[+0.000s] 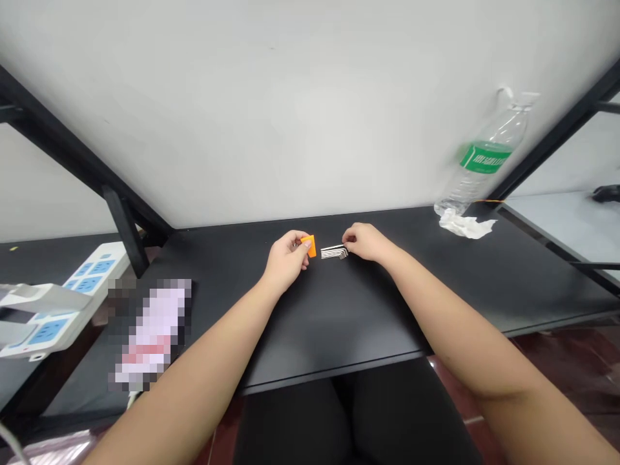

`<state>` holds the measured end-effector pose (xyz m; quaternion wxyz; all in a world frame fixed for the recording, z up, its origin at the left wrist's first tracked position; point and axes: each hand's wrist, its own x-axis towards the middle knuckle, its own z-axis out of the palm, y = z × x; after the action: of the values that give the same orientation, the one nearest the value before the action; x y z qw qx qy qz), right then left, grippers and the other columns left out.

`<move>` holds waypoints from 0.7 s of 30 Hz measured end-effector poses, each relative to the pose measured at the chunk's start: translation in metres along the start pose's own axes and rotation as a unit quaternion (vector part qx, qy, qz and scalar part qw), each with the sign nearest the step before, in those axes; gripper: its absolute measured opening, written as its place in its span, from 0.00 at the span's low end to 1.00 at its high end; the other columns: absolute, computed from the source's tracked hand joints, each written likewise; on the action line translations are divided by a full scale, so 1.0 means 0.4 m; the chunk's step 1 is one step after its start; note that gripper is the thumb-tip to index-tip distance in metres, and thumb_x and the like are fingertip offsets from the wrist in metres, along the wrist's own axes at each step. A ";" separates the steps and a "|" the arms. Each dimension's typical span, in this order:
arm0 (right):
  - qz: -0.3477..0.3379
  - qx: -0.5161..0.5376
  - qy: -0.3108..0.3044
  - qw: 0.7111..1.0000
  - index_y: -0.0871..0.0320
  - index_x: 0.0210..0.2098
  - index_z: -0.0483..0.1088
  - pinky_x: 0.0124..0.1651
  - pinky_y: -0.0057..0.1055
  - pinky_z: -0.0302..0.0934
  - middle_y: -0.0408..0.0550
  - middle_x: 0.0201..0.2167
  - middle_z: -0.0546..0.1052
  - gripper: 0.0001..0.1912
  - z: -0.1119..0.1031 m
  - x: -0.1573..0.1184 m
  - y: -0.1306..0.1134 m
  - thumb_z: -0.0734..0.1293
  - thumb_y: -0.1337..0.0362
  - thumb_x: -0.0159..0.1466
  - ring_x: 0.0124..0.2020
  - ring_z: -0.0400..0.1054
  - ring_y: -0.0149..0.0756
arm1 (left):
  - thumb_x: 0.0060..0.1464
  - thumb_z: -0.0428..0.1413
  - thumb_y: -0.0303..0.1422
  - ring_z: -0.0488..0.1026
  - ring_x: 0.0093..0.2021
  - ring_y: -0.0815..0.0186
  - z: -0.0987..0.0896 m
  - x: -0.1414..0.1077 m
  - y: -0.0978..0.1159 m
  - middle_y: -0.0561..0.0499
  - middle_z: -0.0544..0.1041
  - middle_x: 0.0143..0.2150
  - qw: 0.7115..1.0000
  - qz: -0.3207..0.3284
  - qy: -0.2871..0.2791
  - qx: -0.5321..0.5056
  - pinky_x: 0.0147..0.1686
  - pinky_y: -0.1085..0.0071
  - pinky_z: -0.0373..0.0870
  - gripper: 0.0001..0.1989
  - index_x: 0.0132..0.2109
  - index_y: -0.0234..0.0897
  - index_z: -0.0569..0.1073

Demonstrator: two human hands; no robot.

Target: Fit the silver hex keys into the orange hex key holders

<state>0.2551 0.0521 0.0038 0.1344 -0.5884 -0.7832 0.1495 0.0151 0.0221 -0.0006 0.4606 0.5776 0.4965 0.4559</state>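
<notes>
My left hand (287,257) pinches a small flat orange holder (311,245) between thumb and fingers, a little above the black table. Just to its right, several L-shaped silver hex keys (332,254) lie side by side, their long arms pointing left and their bent ends at the right. My right hand (362,242) is closed at the right end of the uppermost hex key (333,247), which slants slightly away from the others. The fingertips partly cover its bent end. A narrow gap separates the orange holder from the keys.
A clear bottle (484,158) with a green label leans by the wall, with crumpled tissue (467,225) at its foot. A white power strip (99,271) and a blurred-out pinkish item (157,323) are on the left. Black frame bars (72,142) flank the table (329,323).
</notes>
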 end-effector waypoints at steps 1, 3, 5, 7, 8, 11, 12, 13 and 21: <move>0.010 -0.017 0.001 1.000 0.56 0.36 0.78 0.42 0.28 0.62 0.49 0.41 0.78 0.07 0.000 0.000 -0.003 0.67 0.69 0.60 0.40 0.71 0.36 | 0.54 0.64 0.39 0.68 0.20 0.70 -0.001 -0.001 0.001 0.55 0.71 0.22 1.000 -0.002 -0.001 -0.002 0.21 0.75 0.69 0.12 0.42 0.37 0.75; 0.050 -0.054 -0.010 0.997 0.58 0.34 0.77 0.39 0.30 0.62 0.52 0.40 0.78 0.06 -0.005 -0.001 -0.005 0.68 0.70 0.57 0.38 0.72 0.39 | 0.53 0.64 0.40 0.68 0.21 0.70 -0.002 -0.002 0.003 0.55 0.71 0.23 1.000 -0.005 -0.005 -0.010 0.21 0.75 0.69 0.13 0.41 0.37 0.75; 0.105 -0.072 -0.027 0.991 0.59 0.34 0.76 0.35 0.31 0.61 0.54 0.38 0.79 0.06 -0.017 -0.005 0.002 0.69 0.70 0.56 0.36 0.72 0.41 | 0.54 0.64 0.40 0.68 0.21 0.71 -0.003 -0.002 0.006 0.55 0.72 0.24 1.000 -0.010 -0.009 -0.028 0.22 0.75 0.69 0.13 0.41 0.37 0.74; 0.139 -0.039 -0.025 0.989 0.59 0.36 0.75 0.33 0.31 0.62 0.53 0.36 0.79 0.09 -0.030 -0.009 0.011 0.69 0.72 0.55 0.33 0.72 0.40 | 0.54 0.63 0.40 0.69 0.21 0.71 -0.003 -0.002 0.007 0.54 0.72 0.25 0.998 -0.019 -0.014 -0.057 0.22 0.75 0.69 0.12 0.39 0.37 0.73; 0.140 0.002 -0.017 0.990 0.58 0.38 0.75 0.33 0.30 0.62 0.52 0.37 0.79 0.10 -0.036 -0.012 0.014 0.69 0.73 0.55 0.32 0.72 0.38 | 0.54 0.62 0.40 0.68 0.21 0.71 -0.002 -0.001 0.007 0.54 0.72 0.24 0.997 -0.025 -0.016 -0.071 0.21 0.75 0.69 0.12 0.39 0.37 0.73; 0.098 0.177 0.007 0.979 0.58 0.44 0.74 0.32 0.27 0.65 0.49 0.37 0.80 0.13 -0.044 -0.018 0.007 0.66 0.74 0.60 0.27 0.72 0.31 | 0.53 0.62 0.39 0.66 0.18 0.72 -0.001 0.000 0.006 0.55 0.71 0.23 0.994 -0.035 -0.016 -0.102 0.20 0.75 0.67 0.11 0.37 0.37 0.71; 0.079 0.230 0.013 0.970 0.59 0.45 0.74 0.32 0.27 0.66 0.48 0.35 0.80 0.13 -0.044 -0.021 -0.002 0.65 0.73 0.62 0.26 0.72 0.31 | 0.53 0.62 0.38 0.65 0.17 0.72 -0.001 0.001 0.005 0.56 0.71 0.22 0.994 -0.037 -0.014 -0.106 0.19 0.75 0.66 0.11 0.37 0.37 0.70; 0.058 0.272 0.021 0.960 0.59 0.45 0.75 0.32 0.27 0.68 0.47 0.33 0.79 0.12 -0.042 -0.025 -0.014 0.64 0.72 0.64 0.26 0.73 0.30 | 0.53 0.62 0.38 0.64 0.17 0.72 -0.001 0.001 0.006 0.57 0.70 0.21 0.993 -0.039 -0.012 -0.109 0.18 0.75 0.64 0.11 0.37 0.37 0.70; -0.129 0.249 0.125 0.952 0.58 0.39 0.79 0.38 0.29 0.70 0.47 0.39 0.77 0.11 -0.033 -0.057 -0.087 0.64 0.70 0.66 0.28 0.74 0.29 | 0.52 0.63 0.39 0.60 0.16 0.73 -0.004 0.002 0.009 0.58 0.66 0.18 0.985 -0.042 -0.011 -0.169 0.18 0.75 0.60 0.12 0.35 0.37 0.70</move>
<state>0.2357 0.0220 0.0287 0.3911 -0.4444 -0.7674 0.2463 0.0140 0.0228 0.0033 0.5760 0.4748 0.4311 0.5069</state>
